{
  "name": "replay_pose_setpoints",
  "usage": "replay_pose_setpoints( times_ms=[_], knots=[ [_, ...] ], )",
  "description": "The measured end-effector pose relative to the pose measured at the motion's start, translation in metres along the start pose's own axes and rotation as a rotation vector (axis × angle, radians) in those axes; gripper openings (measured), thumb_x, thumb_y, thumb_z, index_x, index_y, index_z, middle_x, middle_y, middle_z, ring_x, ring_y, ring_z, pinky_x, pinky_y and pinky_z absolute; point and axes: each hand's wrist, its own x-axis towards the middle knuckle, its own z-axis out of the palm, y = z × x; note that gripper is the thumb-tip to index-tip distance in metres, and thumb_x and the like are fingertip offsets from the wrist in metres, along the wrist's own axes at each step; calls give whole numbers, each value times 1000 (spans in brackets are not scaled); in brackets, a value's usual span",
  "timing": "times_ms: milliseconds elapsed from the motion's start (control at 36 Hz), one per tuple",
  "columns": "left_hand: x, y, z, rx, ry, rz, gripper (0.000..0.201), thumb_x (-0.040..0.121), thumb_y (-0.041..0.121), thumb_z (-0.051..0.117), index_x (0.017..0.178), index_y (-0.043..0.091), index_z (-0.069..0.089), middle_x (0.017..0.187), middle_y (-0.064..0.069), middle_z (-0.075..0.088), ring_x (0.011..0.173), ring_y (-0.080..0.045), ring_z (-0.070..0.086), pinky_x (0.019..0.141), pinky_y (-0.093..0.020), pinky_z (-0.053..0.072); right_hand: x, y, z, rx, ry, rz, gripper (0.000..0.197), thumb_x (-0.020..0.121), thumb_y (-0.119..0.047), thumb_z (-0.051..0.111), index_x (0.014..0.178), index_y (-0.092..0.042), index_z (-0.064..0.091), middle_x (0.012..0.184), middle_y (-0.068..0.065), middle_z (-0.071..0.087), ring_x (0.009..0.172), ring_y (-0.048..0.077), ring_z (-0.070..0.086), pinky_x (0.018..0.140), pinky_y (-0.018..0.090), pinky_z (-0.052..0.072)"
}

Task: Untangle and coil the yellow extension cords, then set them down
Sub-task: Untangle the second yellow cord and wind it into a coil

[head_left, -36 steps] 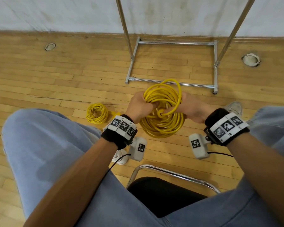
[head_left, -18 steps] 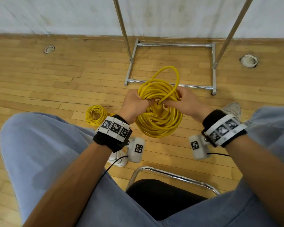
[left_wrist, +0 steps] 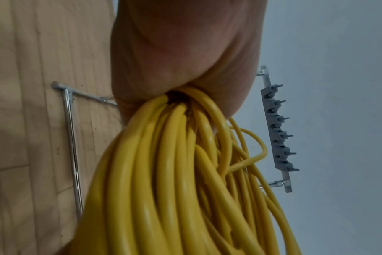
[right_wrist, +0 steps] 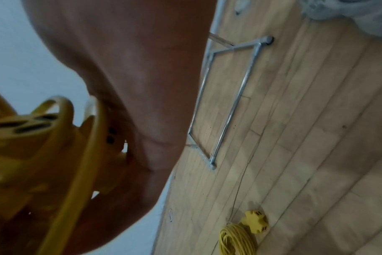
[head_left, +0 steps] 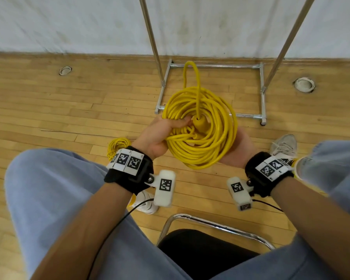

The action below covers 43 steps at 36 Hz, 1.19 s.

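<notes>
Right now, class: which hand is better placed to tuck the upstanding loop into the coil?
Probably the right hand: it only cradles the coil, while the left hand grips the bundled strands; the loop stands free.

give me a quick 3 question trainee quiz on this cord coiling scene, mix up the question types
1. True or false: the small coil lies on the floor.
2. Which hand grips the big coil with fingers curled through the loops? A) left hand B) right hand
3. Fill in: one loose loop sticks up toward the metal ____.

Key: 1 true; 2 A; 3 rack
</notes>
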Motion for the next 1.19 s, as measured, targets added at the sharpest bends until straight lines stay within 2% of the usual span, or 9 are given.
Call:
replay_pose_setpoints(
  times_ms=[83, 222, 361, 500, 583, 806, 972, 1056, 1194],
  knots=[
    [-1, 0, 1, -89, -60, -64, 32, 87, 10, 69, 117, 3, 67, 107, -14, 71, 95, -29, 72, 84, -44, 61, 6, 2, -3, 69, -66, 7, 58, 62, -29, 92, 115, -10, 77, 136, 13, 66, 121, 32, 66, 103, 53, 53],
    [-5, 2, 3, -141, -90, -101, 9, 89, 10, 64, 97, 8, 68, 88, -6, 71, 81, -21, 71, 74, -37, 62, 7, -5, -3, 111, 54, -110, 75, 37, -27, 106, 104, -6, 81, 118, 17, 74, 107, 30, 72, 99, 48, 53],
    [-7, 1, 9, -120, -121, -85, 12, 85, 9, 66, 97, 9, 66, 84, -3, 66, 78, -22, 70, 73, -36, 60, 5, -12, 1, 134, 136, -207, 30, 82, -33, 67, 84, -8, 84, 92, 13, 79, 80, 22, 77, 73, 36, 63],
    [-6, 6, 5, -102, -88, -74, 13, 84, 9, 68, 97, 8, 66, 84, -5, 67, 79, -24, 70, 74, -38, 60, 22, -13, -18, -60, 394, -198, 40, 83, -23, 79, 119, -7, 72, 110, 19, 66, 91, 28, 65, 87, 42, 54],
    [-4, 10, -2, -5, 16, -57, 9, 86, 5, 70, 94, 5, 67, 82, -8, 68, 78, -27, 71, 77, -43, 61, 33, -20, -51, -137, 711, -211, 27, 104, -17, 56, 128, -11, 68, 110, 11, 68, 85, 21, 63, 66, 33, 56],
    [4, 7, -12, 542, 347, 50, 21, 82, 8, 84, 99, 6, 72, 82, -7, 74, 76, -21, 71, 69, -32, 57, 23, -47, -49, -376, 1117, -547, 17, 100, -16, 62, 103, -25, 76, 118, 1, 68, 107, 21, 67, 69, 32, 58],
    [4, 2, -14, 502, 428, -7, 23, 77, 8, 87, 96, 5, 74, 85, -13, 76, 76, -26, 73, 73, -38, 62, 14, -67, -23, -289, 755, -423, 49, 91, -23, 77, 136, -11, 60, 126, 11, 69, 109, 27, 70, 78, 38, 60],
    [6, -4, -16, 479, 521, 7, 18, 79, 0, 82, 94, 1, 73, 82, -17, 72, 71, -28, 69, 71, -40, 60, -3, -70, 8, -304, 494, -297, 31, 90, -8, 73, 119, 0, 66, 116, 20, 72, 94, 25, 71, 75, 34, 59],
    [14, -15, -17, 377, 604, -29, 10, 85, -5, 74, 82, 3, 70, 77, -17, 70, 66, -27, 67, 67, -40, 59, -16, -52, 57, -720, 547, -676, 28, 85, -6, 77, 109, -17, 68, 104, 6, 70, 88, 20, 69, 67, 32, 59]
  ],
)
